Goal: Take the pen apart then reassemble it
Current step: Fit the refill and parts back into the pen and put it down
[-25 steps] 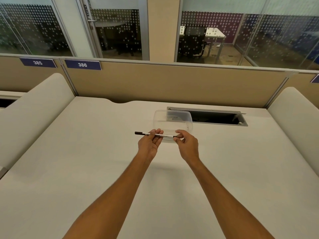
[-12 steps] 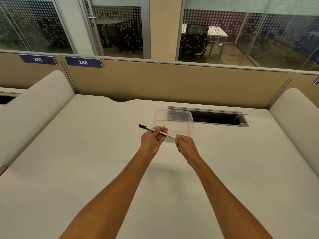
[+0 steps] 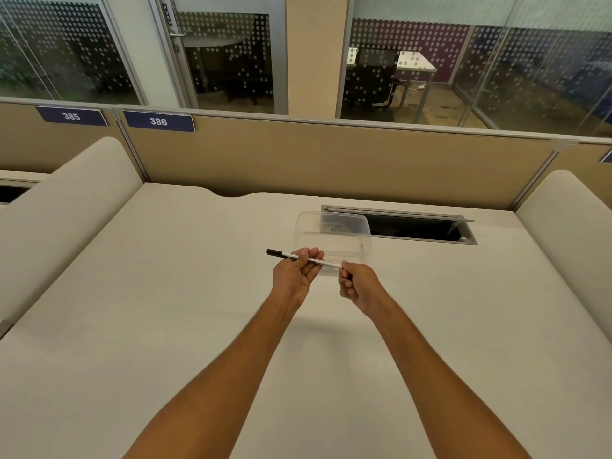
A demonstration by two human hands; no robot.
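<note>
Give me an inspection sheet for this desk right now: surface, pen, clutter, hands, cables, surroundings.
Surface: pale desk, bare apart from one container.
Job's things: pen, black cap end pointing left, held above the desk, apparently in one piece.
Clutter: clear plastic container behind the hands, looks empty.
Grippers: left hand holds the pen's middle; right hand pinches its right end.
Cables: nothing seen on the desk.
Surroundings: open cable hatch, tan partition with labels 385 and 386, glass walls beyond.
</note>
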